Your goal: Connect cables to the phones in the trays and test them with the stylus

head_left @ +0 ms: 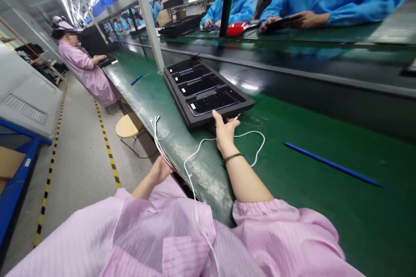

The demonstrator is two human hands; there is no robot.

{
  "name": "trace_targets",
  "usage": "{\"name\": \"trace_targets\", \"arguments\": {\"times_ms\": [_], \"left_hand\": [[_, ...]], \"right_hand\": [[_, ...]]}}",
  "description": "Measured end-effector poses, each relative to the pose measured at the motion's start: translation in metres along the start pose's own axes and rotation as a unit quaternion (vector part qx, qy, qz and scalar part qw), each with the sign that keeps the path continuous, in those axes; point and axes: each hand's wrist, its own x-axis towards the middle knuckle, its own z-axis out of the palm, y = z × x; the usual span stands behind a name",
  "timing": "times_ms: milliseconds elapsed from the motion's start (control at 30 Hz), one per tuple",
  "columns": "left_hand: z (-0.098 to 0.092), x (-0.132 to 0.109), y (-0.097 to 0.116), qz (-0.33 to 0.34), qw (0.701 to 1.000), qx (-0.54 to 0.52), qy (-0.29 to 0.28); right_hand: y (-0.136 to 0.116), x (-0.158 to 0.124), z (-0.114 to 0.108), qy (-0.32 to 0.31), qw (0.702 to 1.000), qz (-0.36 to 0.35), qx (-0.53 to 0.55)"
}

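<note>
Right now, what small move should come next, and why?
Probably bring the white cable tip toward the nearest phone: the tip shows at the right hand, which is already at the black tray's near edge, while the left hand holds the bunched white cables away from it.

Green bench (308,207), tray (180,104), white cable (264,139), blue sticks (331,164)

Tray (199,121) looks matt, phone scrns (215,100) glossy & smooth.

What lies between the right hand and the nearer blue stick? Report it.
A loop of white cable over the green tabletop, in the head view.
</note>
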Motion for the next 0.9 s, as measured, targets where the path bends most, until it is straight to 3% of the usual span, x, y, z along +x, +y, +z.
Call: {"name": "trace_targets", "arguments": {"times_ms": [33, 100, 200, 267, 367, 433, 467, 500, 567, 600, 767, 900], "left_hand": [[0.008, 0.001, -0.007, -0.026, 1.0, 0.006, -0.017], [0.012, 0.004, -0.007, -0.038, 0.999, 0.03, 0.004], [-0.011, 0.006, 0.026, 0.017, 0.995, 0.029, 0.095], [-0.039, 0.007, 0.067, 0.088, 0.982, 0.015, 0.169], [-0.077, 0.011, 0.146, 0.211, 0.945, -0.019, 0.249], [-0.089, 0.022, 0.197, 0.333, 0.898, -0.066, 0.282], [-0.089, 0.031, 0.219, 0.374, 0.883, -0.098, 0.267], [-0.085, 0.044, 0.237, 0.373, 0.893, -0.118, 0.221], [-0.069, 0.076, 0.259, 0.301, 0.94, -0.119, 0.106], [-0.058, 0.095, 0.264, 0.278, 0.95, -0.112, 0.087], [-0.006, 0.201, 0.26, 0.154, 0.985, -0.025, 0.074], [0.012, 0.27, 0.262, 0.16, 0.981, 0.057, 0.095]], "right_hand": [[-0.001, 0.0, 0.001, -0.001, 1.0, 0.002, -0.003], [-0.003, -0.001, 0.002, 0.001, 1.0, 0.005, -0.011], [-0.002, 0.0, 0.003, 0.006, 1.0, -0.001, -0.006], [0.0, 0.001, 0.004, 0.0, 1.0, -0.016, 0.017], [0.004, 0.002, 0.005, -0.005, 0.999, -0.035, 0.037], [0.005, 0.002, 0.006, -0.003, 0.999, -0.041, 0.036], [0.006, 0.002, 0.007, 0.0, 0.998, -0.043, 0.035], [0.006, 0.001, 0.007, 0.002, 0.998, -0.044, 0.033], [0.006, 0.0, 0.007, 0.006, 0.999, -0.044, 0.028], [0.005, 0.0, 0.006, 0.007, 0.999, -0.044, 0.023], [0.005, -0.002, 0.004, 0.015, 0.999, -0.037, 0.004], [0.01, -0.003, 0.002, 0.025, 0.998, -0.05, -0.016]]}}
